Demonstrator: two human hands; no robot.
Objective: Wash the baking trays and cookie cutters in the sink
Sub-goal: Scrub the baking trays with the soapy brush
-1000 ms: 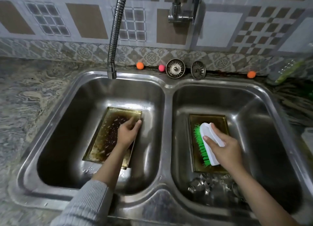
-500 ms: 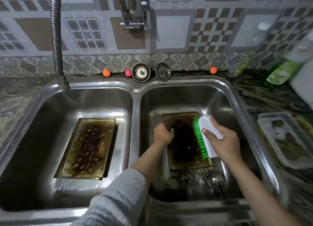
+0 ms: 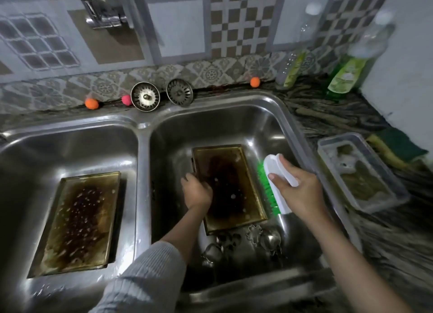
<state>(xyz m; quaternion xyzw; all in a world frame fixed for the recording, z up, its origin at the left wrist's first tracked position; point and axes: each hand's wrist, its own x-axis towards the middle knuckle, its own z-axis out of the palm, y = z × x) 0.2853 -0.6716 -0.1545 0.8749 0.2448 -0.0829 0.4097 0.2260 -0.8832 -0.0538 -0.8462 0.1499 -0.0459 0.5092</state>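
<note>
Patterned tiles back a double steel sink. From the head view, the left hand grips the right-basin baking tray by its left rim; the right hand holds a scrubbing brush beside the tray. Scrubbing seems about to start: bristles must meet the tray.

One head-worn view looks forward and steeply down from above the near edge of a double-bowl steel sink, facing the tiled wall behind it. It sits close (forearms enter from the bottom edge), centred over the right bowl, with the left bowl cut off at the frame's left edge and the counter running off to the right.
</note>
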